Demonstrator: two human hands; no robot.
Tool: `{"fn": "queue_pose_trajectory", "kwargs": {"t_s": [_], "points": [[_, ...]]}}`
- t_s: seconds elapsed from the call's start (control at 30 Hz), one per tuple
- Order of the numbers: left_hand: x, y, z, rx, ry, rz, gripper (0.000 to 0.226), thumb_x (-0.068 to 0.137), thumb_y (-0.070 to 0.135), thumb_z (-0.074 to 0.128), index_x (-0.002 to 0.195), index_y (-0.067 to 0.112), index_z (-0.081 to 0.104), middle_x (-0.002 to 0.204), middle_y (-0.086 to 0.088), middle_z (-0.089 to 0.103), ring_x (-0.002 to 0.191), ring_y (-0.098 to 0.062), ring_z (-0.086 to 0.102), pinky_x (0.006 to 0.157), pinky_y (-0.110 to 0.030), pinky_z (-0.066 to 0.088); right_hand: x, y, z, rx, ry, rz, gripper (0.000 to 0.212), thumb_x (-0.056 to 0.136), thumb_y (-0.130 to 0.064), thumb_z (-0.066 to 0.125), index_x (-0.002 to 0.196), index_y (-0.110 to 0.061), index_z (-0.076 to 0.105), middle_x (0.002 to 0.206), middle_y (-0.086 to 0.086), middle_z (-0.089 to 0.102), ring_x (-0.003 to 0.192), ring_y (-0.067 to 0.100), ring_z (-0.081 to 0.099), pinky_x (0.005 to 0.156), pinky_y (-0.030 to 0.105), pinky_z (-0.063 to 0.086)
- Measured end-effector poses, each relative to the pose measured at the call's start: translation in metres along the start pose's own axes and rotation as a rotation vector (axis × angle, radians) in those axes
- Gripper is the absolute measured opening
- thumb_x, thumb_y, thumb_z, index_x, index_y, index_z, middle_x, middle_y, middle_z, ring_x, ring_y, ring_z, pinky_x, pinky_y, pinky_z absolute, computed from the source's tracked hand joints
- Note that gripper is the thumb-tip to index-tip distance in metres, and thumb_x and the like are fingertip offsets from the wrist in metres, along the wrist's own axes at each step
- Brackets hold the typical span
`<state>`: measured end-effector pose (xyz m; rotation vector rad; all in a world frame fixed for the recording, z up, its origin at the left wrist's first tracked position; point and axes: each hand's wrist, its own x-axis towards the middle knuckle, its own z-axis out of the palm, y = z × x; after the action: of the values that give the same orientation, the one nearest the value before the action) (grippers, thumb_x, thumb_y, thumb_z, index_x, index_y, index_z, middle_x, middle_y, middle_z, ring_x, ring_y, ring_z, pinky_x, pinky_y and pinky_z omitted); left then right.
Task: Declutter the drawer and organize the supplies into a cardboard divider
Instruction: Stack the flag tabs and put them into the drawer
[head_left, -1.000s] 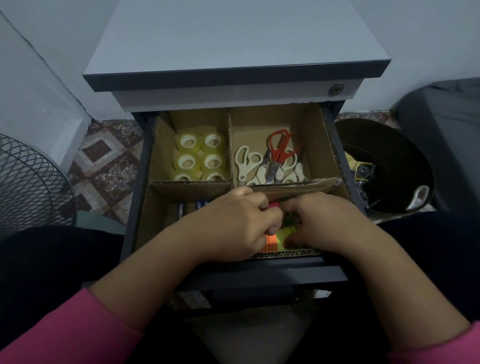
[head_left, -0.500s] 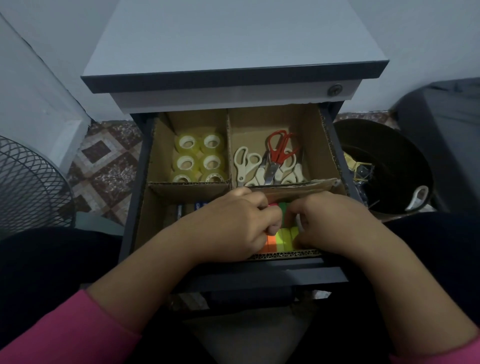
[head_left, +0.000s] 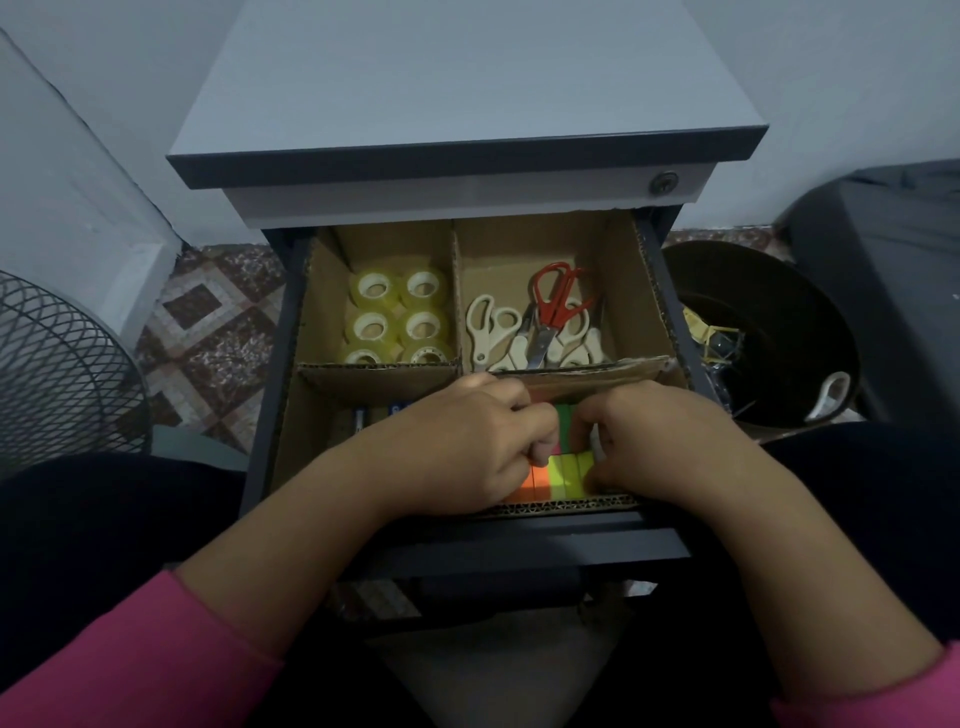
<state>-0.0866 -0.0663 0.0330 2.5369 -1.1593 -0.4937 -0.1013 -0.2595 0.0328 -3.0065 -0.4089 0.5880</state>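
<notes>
The cabinet's drawer (head_left: 467, 540) stands pulled out, so the cardboard divider (head_left: 457, 291) inside it is open to reach. Behind the divider's cross wall lie tape rolls (head_left: 397, 317) on the left and scissors (head_left: 540, 327) on the right, each kind in its own compartment. In front of that wall, the left hand (head_left: 467, 447) and right hand (head_left: 660, 441) curl their fingers on coloured sticky notes (head_left: 563, 470), probably to align them; the exact grip is hidden.

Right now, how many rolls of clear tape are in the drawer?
6, all in the back-left compartment of the cardboard divider, in three rows of two: far, middle, near. More may lie beneath.
</notes>
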Motion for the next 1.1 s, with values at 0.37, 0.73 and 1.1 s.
{"fn": "queue_pose_trajectory", "kwargs": {"t_s": [0.37, 0.73, 1.1], "points": [[-0.003, -0.013, -0.014, -0.478, 0.393, -0.023, 0.028, 0.075, 0.001, 0.04, 0.076, 0.023, 0.056, 0.082, 0.006, 0.064, 0.082, -0.016, 0.061, 0.071, -0.043, 0.053, -0.001, 0.001, -0.004, 0.115, -0.035, 0.047, 0.025, 0.073, -0.032, 0.072, 0.096, -0.035, 0.065, 0.081, -0.012, 0.056, 0.082, 0.011, 0.058, 0.069, 0.033, 0.053], [-0.003, -0.019, -0.012, -0.515, 0.413, -0.094, 0.031, 0.077, -0.007, 0.044, 0.075, 0.02, 0.059, 0.08, 0.006, 0.064, 0.082, -0.012, 0.06, 0.074, -0.041, 0.053, -0.002, 0.003, -0.006, 0.214, 0.001, 0.019, 0.005, 0.082, -0.031, 0.067, 0.085, -0.035, 0.066, 0.073, -0.015, 0.054, 0.072, 0.001, 0.052, 0.066, 0.025, 0.048], [-0.008, -0.012, -0.007, -0.224, 0.291, 0.018, 0.023, 0.081, 0.009, 0.053, 0.085, 0.021, 0.072, 0.092, 0.014, 0.068, 0.096, -0.005, 0.053, 0.09, -0.028, 0.04, -0.002, 0.002, -0.003, 0.55, 0.162, -0.012, 0.008, 0.082, -0.028, 0.07, 0.077, -0.034, 0.069, 0.072, -0.018, 0.065, 0.071, -0.005, 0.059, 0.072, 0.023, 0.052]]}}
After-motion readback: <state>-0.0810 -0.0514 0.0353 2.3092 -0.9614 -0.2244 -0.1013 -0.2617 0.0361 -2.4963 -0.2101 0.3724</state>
